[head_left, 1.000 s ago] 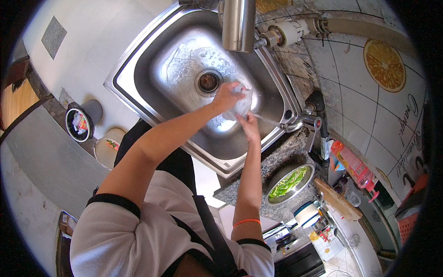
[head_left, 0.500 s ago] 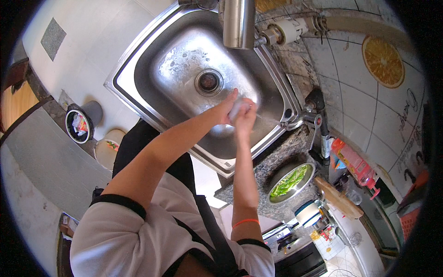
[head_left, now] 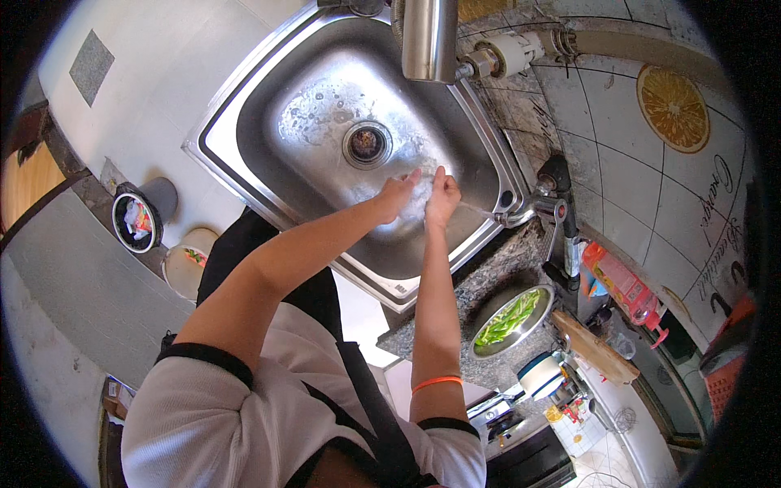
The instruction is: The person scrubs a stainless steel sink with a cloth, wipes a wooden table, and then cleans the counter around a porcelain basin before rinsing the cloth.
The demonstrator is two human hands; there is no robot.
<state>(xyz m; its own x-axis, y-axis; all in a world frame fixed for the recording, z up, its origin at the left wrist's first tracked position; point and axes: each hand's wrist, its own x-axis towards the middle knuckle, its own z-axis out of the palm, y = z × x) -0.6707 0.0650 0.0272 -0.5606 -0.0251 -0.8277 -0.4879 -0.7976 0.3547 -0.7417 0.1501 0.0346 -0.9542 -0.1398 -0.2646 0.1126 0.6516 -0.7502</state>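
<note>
Over the near right part of the stainless steel sink (head_left: 260, 134), my hands hold a crumpled, whitish, see-through thing (head_left: 418, 198) between them; its kind is hard to make out. My left hand (head_left: 396, 198) closes on its left side. My right hand (head_left: 442, 200) pinches its other side, fingertips pointing away from me. A thin stream of water (head_left: 478, 211) runs from the faucet (head_left: 521, 215) toward my right hand. Beyond my hands, the drain (head_left: 367, 145) shows dark and round, with water drops on the basin floor around it.
A metal bowl of cut green vegetables (head_left: 512, 322) stands on the granite counter to the right. Past it are a pink pump bottle (head_left: 622, 285) and a wooden board (head_left: 595, 348). A metal cylinder (head_left: 429, 41) overhangs the sink's far edge. Left on the floor are bins (head_left: 138, 220).
My hands have drawn slightly apart, my right hand shifting right and my left hand a little left. The whitish thing now shows spread between them.
</note>
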